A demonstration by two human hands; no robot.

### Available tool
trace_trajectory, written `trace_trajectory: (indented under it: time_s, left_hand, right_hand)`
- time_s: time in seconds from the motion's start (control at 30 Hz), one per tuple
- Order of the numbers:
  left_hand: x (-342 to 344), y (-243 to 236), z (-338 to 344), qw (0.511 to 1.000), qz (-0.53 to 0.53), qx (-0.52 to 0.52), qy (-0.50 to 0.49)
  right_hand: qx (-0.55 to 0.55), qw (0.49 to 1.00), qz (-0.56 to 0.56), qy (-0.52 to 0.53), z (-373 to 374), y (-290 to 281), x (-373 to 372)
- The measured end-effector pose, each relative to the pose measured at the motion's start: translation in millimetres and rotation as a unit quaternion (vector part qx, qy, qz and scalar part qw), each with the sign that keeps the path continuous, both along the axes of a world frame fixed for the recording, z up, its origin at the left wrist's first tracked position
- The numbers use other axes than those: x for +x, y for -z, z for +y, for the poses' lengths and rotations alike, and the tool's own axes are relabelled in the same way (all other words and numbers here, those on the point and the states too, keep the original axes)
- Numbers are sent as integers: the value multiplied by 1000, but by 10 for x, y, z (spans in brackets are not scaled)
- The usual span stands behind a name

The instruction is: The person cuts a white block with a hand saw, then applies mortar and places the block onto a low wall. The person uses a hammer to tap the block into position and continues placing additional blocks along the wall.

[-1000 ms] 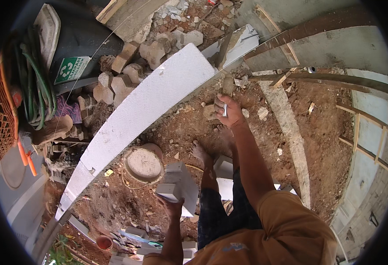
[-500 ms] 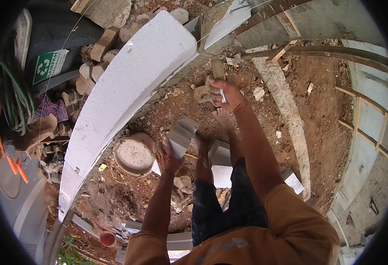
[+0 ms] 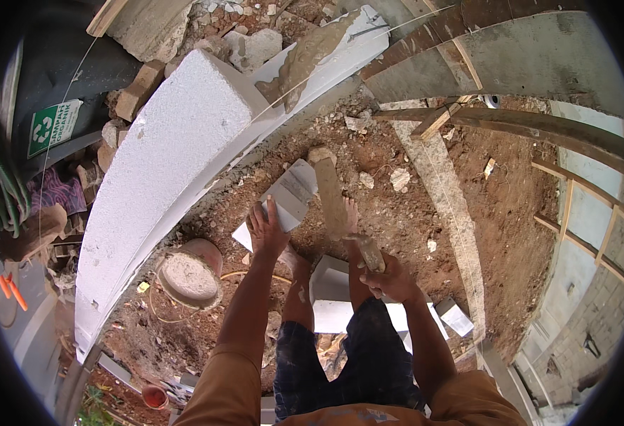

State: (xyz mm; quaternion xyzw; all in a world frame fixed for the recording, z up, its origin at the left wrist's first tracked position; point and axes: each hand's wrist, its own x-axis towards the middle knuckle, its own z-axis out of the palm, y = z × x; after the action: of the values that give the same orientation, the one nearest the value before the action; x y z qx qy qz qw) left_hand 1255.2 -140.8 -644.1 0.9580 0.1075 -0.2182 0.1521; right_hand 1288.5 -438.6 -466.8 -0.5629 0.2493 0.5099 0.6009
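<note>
Dirt [image 3: 468,206], reddish and strewn with rubble, is filling the middle of the frame, and the person is standing on it with both arms reaching forward. The left hand [image 3: 268,231] is lying on a white block [image 3: 283,202] at the centre, fingers [image 3: 272,209] spread apart and pressing flat against the block's lower edge rather than closing around it. The block is tilting, its far end pointing toward the upper right of the frame. Just right of it, the right hand [image 3: 390,278] is gripping the handle of a mortar-caked trowel [image 3: 329,195], fingers wrapped tight together around it; the blade is reaching up toward the centre top, lying just beside the block, though whether it is touching the block cannot be told. A long white wall [image 3: 163,163] of blocks is curving from the upper centre down the left side. A round bucket [image 3: 187,273] of grey mortar is sitting at lower left of centre, near the wall's foot. More white blocks [image 3: 333,298] are lying by the person's feet, below the hands.
</note>
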Motion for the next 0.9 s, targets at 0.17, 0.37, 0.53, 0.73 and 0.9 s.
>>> trace_trajectory:
  time_s: [0.17, 0.37, 0.53, 0.73, 0.9]
  left_hand:
    - [-89, -61, -41, 999, -28, -34, -24]
    - [266, -134, 156, 982, -6, -137, -129]
    - [749, -316, 69, 982, -86, -112, -128]
    - [2136, -973, -738, 893, -299, -333, -46]
    - [3609, -1392, -1453, 895, -344, -285, -14]
  right_hand:
    - [44, 999, 24, 15, -65, 104, -168]
    - [50, 998, 22, 13, -134, 85, -83]
    - [21, 998, 54, -10, -381, -9, -19]
    - [-39, 995, 85, 20, -838, -185, -306]
    - [-108, 983, 145, 21, -1129, -310, -623]
